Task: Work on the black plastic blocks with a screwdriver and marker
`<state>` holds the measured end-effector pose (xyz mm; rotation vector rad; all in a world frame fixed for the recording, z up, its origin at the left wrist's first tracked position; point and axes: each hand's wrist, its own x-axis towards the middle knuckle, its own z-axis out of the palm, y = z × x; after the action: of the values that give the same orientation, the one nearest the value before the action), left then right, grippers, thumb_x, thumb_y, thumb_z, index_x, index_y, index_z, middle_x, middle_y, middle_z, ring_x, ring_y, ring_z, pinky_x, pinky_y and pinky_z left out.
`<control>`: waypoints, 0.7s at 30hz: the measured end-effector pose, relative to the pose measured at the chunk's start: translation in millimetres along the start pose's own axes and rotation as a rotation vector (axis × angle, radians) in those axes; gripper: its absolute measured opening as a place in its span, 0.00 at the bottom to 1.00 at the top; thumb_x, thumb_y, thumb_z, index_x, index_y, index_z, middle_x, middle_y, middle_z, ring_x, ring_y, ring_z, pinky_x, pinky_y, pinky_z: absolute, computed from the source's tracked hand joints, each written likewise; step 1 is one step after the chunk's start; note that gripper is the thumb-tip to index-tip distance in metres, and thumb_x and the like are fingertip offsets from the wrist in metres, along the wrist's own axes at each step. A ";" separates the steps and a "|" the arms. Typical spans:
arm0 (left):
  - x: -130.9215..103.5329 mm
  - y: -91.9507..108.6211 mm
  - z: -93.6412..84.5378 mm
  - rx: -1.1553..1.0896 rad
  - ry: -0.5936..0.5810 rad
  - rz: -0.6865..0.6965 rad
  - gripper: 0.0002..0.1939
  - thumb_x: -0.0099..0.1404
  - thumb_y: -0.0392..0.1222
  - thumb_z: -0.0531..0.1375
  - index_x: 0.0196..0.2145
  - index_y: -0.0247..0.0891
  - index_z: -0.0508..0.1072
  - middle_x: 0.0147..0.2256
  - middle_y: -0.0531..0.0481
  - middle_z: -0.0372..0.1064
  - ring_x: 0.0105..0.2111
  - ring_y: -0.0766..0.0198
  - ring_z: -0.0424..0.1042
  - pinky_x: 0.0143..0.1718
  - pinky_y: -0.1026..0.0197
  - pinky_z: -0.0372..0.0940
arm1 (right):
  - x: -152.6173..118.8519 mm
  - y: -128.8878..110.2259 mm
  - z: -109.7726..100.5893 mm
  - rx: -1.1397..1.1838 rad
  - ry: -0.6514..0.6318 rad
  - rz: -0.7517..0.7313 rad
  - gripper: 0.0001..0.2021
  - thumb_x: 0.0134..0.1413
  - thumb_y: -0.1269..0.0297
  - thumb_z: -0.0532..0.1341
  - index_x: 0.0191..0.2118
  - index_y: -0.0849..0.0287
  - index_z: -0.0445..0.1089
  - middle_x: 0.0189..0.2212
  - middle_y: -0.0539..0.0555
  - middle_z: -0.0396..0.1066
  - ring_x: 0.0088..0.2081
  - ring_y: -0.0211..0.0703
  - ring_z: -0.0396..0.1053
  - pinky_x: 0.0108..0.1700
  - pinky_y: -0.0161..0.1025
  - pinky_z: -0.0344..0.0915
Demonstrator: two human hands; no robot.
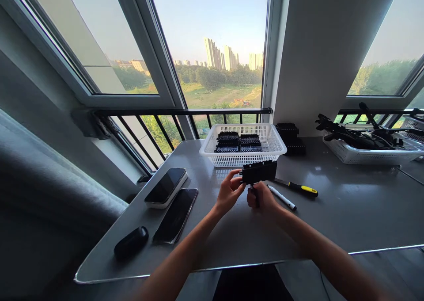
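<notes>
Above the table, my left hand (229, 189) grips the left end of a black ribbed plastic block (259, 172) between thumb and fingers. The block is held roughly level, its toothed edge upward. Just below it, my right hand (261, 196) is closed in a fist round a dark handle (254, 194), whose upper end meets the underside of the block; what kind of tool it is I cannot make out. Right of my right hand lie a white marker pen (281, 197) and a screwdriver (302, 188) with a yellow and black handle.
Behind my hands, a white plastic basket (212, 159) holds several similar black blocks (238, 142). More black blocks (291, 138) are stacked beside it. Another basket (351, 156) with cables stands far right. Two phones (175, 216), a white box and a black case (131, 242) lie left.
</notes>
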<state>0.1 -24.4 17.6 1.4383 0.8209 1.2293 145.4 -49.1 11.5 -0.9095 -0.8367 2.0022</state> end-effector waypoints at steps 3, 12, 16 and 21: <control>-1.0 -1.0 0.7 0.013 -0.020 0.013 0.23 0.57 0.44 0.65 0.48 0.40 0.63 0.38 0.44 0.77 0.39 0.57 0.76 0.42 0.58 0.67 | -2.4 -3.9 2.1 0.031 0.034 0.027 0.12 0.40 0.53 0.50 0.19 0.55 0.51 0.15 0.44 0.46 0.18 0.33 0.42 0.20 0.32 0.37; -5.2 3.9 5.8 0.046 -0.015 -0.013 0.21 0.56 0.44 0.65 0.46 0.39 0.66 0.39 0.44 0.77 0.39 0.57 0.77 0.45 0.56 0.67 | -1.3 -3.3 2.5 0.119 0.074 0.013 0.12 0.41 0.54 0.50 0.20 0.55 0.49 0.16 0.44 0.45 0.18 0.33 0.42 0.19 0.31 0.36; -5.0 4.3 5.9 0.027 -0.007 -0.009 0.21 0.56 0.43 0.65 0.46 0.39 0.65 0.39 0.44 0.77 0.39 0.57 0.77 0.45 0.56 0.67 | -2.7 -3.3 3.0 0.138 0.062 -0.028 0.12 0.42 0.54 0.50 0.20 0.55 0.50 0.16 0.43 0.45 0.18 0.33 0.42 0.19 0.31 0.38; -0.3 1.2 0.5 0.026 0.058 -0.019 0.24 0.56 0.44 0.65 0.48 0.39 0.65 0.37 0.45 0.77 0.37 0.58 0.77 0.41 0.59 0.67 | -5.8 -8.2 1.4 0.133 0.009 -0.055 0.15 0.45 0.49 0.50 0.21 0.55 0.51 0.17 0.44 0.45 0.19 0.33 0.42 0.20 0.31 0.37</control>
<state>0.3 -25.1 18.7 1.4182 0.8915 1.2550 149.9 -50.3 20.5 -0.8110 -0.7069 1.9788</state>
